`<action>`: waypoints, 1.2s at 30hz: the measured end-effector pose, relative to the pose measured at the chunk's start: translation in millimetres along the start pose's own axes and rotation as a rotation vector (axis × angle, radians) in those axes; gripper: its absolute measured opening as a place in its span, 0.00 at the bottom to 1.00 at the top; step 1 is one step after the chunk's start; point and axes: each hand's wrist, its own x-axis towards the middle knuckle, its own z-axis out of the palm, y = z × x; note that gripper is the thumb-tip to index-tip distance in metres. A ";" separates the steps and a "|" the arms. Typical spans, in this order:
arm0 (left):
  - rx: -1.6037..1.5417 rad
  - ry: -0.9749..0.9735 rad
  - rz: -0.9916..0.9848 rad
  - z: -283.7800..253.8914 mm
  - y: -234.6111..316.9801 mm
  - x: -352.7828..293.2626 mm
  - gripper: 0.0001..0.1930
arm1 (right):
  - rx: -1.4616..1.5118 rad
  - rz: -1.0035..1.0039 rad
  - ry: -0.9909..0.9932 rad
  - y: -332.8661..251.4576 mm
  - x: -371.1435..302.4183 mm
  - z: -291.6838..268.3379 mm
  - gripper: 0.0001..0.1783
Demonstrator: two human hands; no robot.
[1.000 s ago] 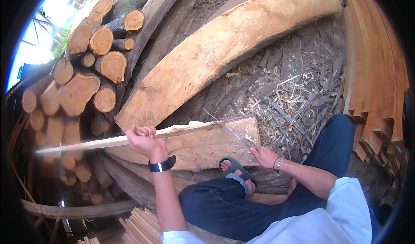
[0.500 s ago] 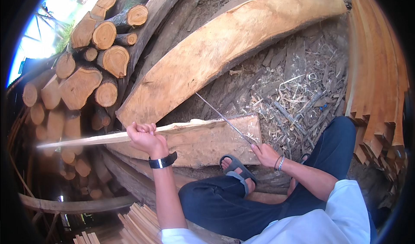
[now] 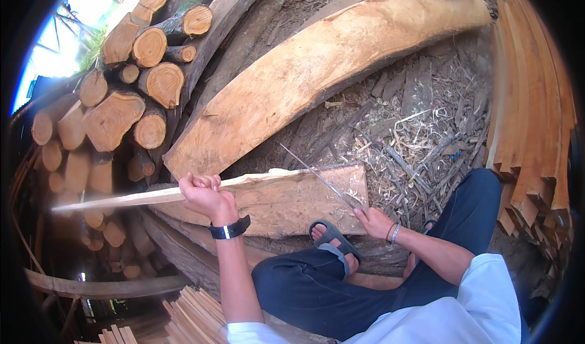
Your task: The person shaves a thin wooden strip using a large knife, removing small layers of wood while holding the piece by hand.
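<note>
A thin wooden strip lies along the top edge of a thick slab; the left hand is clenched around it; the right hand grips a long blade, tip raised off the strip; shaving looks underway; next the blade must come down along the strip's edge.

The thin strip is pale yellowish wood. The wood block is tan with a rough lighter edge. The blade is grey metal. The trousers are dark navy, the shirt white, the sandal grey, the watch black. The stacked logs show orange-tan cut ends.
</note>
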 end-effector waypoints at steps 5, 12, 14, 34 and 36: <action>0.001 -0.013 -0.004 3.0 0.0 1.1 0.17 | -0.063 0.077 -0.043 21.7 4.4 5.1 0.36; -0.014 -0.046 0.034 -1.1 -4.1 0.4 0.17 | 0.008 0.026 0.017 3.4 3.0 4.5 0.37; -0.014 -0.063 0.020 -0.6 -4.3 0.1 0.17 | -0.019 0.030 0.009 12.8 2.6 6.2 0.36; -0.028 -0.044 0.021 -9.9 -2.1 1.6 0.17 | -0.036 -0.101 0.120 3.1 1.3 2.5 0.36; -0.030 -0.032 0.012 -11.6 -1.6 3.1 0.17 | -0.019 -0.056 0.098 -5.1 -1.6 4.2 0.37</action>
